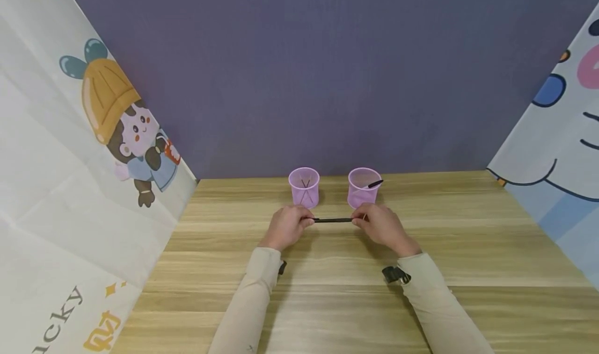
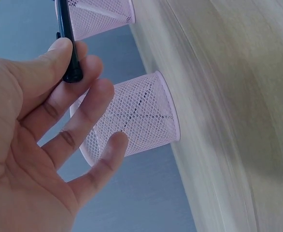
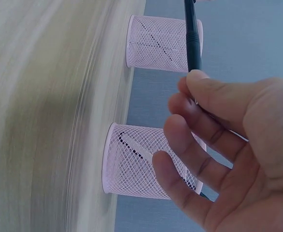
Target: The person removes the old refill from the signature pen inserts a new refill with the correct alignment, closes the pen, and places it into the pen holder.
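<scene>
A black pen is held level above the table between both hands, close in front of two pink mesh cups. My left hand pinches its left end between thumb and forefinger; the clip shows beside the thumb in the left wrist view. With thumb and fingertips, my right hand pinches the other end, near the ribbed grip; the tip is hidden by the fingers. Each hand's other fingers are spread loosely. Behind the left hand stands the left cup, and the right cup stands behind the right hand.
Two thin dark sticks cross inside the left cup. A pen with a black end leans out over the right cup's rim. The wood-grain table meets a dark blue back wall; printed white sheets flank both sides.
</scene>
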`<state>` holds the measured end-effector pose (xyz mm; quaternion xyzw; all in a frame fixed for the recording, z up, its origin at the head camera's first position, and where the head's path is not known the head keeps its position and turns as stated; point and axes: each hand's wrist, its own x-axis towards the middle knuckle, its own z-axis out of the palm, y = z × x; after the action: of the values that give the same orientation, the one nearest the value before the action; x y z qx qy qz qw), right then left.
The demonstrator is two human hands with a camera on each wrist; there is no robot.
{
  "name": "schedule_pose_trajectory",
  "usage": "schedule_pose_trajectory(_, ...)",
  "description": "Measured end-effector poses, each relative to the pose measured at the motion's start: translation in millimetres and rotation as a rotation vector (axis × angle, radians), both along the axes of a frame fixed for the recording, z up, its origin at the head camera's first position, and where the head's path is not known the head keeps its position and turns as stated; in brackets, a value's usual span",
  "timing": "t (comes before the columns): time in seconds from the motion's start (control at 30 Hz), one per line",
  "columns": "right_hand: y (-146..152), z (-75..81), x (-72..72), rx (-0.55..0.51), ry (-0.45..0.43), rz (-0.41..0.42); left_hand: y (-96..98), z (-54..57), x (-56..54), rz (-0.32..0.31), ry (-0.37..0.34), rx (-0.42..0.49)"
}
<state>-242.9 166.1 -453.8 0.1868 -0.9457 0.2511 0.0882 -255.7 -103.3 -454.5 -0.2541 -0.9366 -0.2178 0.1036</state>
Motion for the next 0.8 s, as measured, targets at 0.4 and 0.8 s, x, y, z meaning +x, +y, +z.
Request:
schedule_pose_trajectory(0.4, -1.6, 2.1, 0.3, -0.025, -0.023, -0.01, -1.5, -1.4, -0.3, 0.005, -0.01, -0.001)
schedule_pose_trajectory(0.8, -0.8, 2.1, -0.2, -0.043, -0.022, -0.017, 0.1, 0.0, -1.0, 0.004, -0.026, 0.001)
